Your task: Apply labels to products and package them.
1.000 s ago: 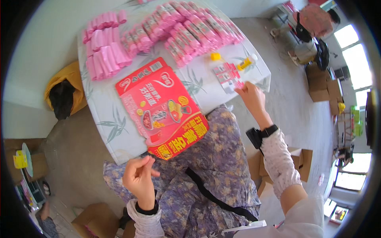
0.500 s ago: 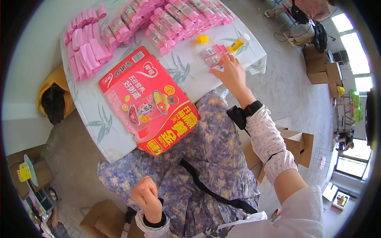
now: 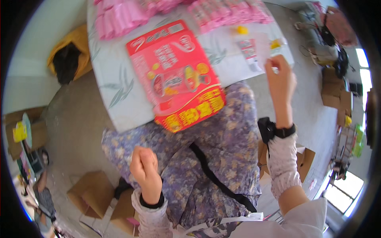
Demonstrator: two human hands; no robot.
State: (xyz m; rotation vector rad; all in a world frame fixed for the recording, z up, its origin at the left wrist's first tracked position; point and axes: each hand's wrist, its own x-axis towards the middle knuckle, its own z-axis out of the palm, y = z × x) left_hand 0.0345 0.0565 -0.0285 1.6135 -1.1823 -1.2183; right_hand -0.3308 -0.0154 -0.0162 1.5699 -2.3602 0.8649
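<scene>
My right hand [image 3: 281,81] is raised by the table's right edge, thumb and forefinger curled together. Whether anything small is between them I cannot make out. Just beyond its fingers lies a yellow and white glue stick [image 3: 276,43], blurred. A yellow cap [image 3: 242,30] and small red-and-white printed labels [image 3: 248,48] rest to its left. Above my lap, my left hand [image 3: 145,168] is closed in a fist, with nothing showing from it. A flat red printed carton sheet [image 3: 174,75] lies ahead of it, its near end overhanging the table edge.
Pink rolls [image 3: 230,12], some with paper bands, are piled along the far side of the white leaf-patterned table [image 3: 115,113]. A yellow bag with a black lining [image 3: 71,55] stands left. Cardboard boxes [image 3: 92,194] sit on the floor. A patterned purple cloth [image 3: 218,158] covers my lap.
My right hand has drawn back from the labels toward me, its spread fingers now curled together. My left hand is still a fist. The whole view has shifted, with the table higher in it.
</scene>
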